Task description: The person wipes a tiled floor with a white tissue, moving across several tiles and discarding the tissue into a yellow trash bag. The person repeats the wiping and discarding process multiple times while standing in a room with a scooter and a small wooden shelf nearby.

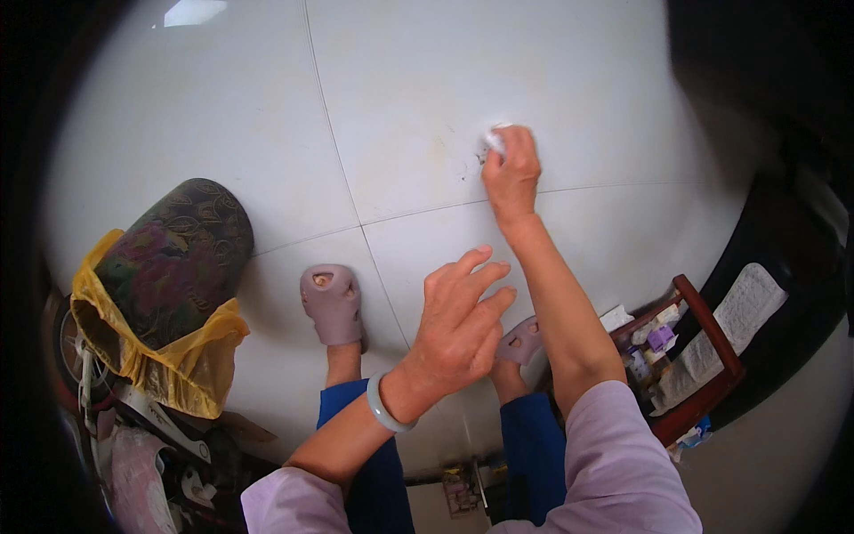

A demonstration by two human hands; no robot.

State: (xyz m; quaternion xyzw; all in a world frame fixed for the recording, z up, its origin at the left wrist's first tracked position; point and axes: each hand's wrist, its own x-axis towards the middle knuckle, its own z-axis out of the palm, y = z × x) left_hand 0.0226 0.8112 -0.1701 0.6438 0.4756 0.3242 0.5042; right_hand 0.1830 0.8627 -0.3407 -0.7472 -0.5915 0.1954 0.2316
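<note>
My right hand [514, 167] is stretched down to the pale tiled floor [400, 120], its fingers closed around a crumpled white tissue or cloth [495, 139]. Small dark specks of dirt [464, 178] lie on the tile just left of that hand. Held above the floor between my knees, my left hand [460, 320] has its fingers loosely spread and holds nothing. A pale bangle [385, 404] circles the left wrist.
A dark floral bin [180, 260] with a yellow plastic bag [193, 367] stands at the left beside a wheel [73, 344]. A wooden rack [710, 327] with small items is at the right. My feet wear mauve clogs [331, 304].
</note>
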